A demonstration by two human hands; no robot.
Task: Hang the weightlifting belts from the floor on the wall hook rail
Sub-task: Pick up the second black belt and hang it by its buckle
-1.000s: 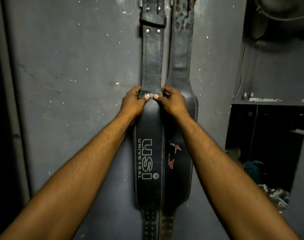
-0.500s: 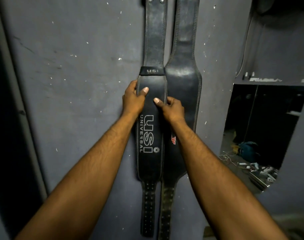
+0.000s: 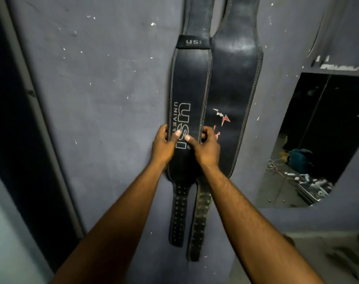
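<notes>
Two black leather weightlifting belts hang side by side down the grey wall. The left belt (image 3: 190, 83) bears white USI UNIVERSAL lettering and partly overlaps the right belt (image 3: 235, 83), which has a red and white logo. My left hand (image 3: 164, 143) grips the left edge of the USI belt, thumb on its face. My right hand (image 3: 205, 145) grips that belt's right edge, thumb on the front and fingers curled behind. The hook rail lies above the frame, out of view.
A dark doorway with a grey frame (image 3: 43, 128) stands to the left. On the right, a wall mirror (image 3: 309, 140) reflects a teal bag and cables on a floor. A ledge (image 3: 338, 67) runs above the mirror. Floor shows at lower right.
Both hands have slid down the USI belt from its narrow loop to the lower part of its wide section. The view has tilted downward, so the belt tails now show.
</notes>
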